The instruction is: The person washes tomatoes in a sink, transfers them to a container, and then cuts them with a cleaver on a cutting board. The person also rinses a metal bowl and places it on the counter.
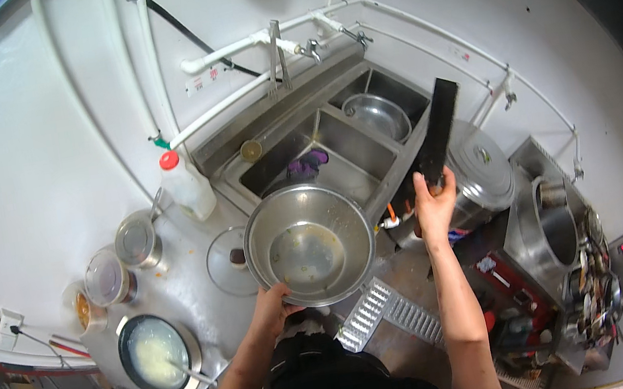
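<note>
My left hand (273,312) grips the near rim of a wide stainless steel bowl (348,237), thumb over the edge. A little cloudy liquid with small food scraps lies in its bottom. The bowl is tilted towards me before the double sink (378,172). To the right, my right hand (436,209) holds the lower end of a long, flat black panel (440,121), which points up and away; its exact kind is unclear. Behind the panel stands a large lidded metal pot (480,169). A purple and black cloth-like item (308,163) lies in the nearer basin.
Another metal bowl (378,115) sits in the far basin. On the left counter (209,318) are a glass lid (219,262), a red-capped jug (190,188), lidded tubs (107,279) and a pot of pale food (154,354). Slotted metal grating (365,313) lies below the bowl.
</note>
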The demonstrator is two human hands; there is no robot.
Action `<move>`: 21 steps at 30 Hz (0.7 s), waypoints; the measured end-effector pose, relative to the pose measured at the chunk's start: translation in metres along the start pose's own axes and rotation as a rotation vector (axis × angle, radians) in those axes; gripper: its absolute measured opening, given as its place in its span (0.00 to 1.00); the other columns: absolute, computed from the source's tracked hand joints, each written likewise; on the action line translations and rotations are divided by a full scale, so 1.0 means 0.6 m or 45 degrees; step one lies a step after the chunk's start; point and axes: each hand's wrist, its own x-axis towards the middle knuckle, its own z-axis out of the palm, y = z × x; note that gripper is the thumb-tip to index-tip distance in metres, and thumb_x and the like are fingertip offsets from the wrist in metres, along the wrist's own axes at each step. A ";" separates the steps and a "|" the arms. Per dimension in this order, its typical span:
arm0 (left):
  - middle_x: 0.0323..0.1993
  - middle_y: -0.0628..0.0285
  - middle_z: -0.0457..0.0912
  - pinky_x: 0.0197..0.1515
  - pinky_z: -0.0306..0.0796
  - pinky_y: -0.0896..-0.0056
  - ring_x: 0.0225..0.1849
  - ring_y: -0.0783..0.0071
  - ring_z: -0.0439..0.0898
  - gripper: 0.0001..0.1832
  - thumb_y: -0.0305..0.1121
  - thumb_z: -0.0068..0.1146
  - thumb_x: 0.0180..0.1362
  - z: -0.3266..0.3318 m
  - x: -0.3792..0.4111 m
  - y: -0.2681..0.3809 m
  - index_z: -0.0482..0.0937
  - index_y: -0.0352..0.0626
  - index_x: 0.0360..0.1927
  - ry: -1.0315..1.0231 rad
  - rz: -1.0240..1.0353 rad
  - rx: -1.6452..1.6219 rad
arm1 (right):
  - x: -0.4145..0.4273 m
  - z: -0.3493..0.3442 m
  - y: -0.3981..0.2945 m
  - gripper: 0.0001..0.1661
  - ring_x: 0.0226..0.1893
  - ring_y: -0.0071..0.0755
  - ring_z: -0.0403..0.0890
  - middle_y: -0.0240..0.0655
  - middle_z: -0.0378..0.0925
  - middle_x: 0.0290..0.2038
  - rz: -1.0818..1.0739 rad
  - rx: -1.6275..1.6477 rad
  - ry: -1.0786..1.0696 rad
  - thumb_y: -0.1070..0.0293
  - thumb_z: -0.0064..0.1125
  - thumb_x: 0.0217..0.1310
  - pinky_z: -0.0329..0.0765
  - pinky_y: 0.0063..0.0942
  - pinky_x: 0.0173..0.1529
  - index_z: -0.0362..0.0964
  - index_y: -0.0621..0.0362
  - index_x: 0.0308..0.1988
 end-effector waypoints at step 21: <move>0.43 0.51 0.79 0.42 0.84 0.51 0.39 0.57 0.84 0.23 0.26 0.50 0.54 0.198 0.375 0.170 0.66 0.36 0.56 0.206 0.133 0.075 | 0.502 0.455 0.147 0.40 0.25 0.22 0.71 0.31 0.74 0.26 -0.179 -0.029 -0.234 0.57 0.79 0.48 0.72 0.24 0.32 0.67 0.70 0.51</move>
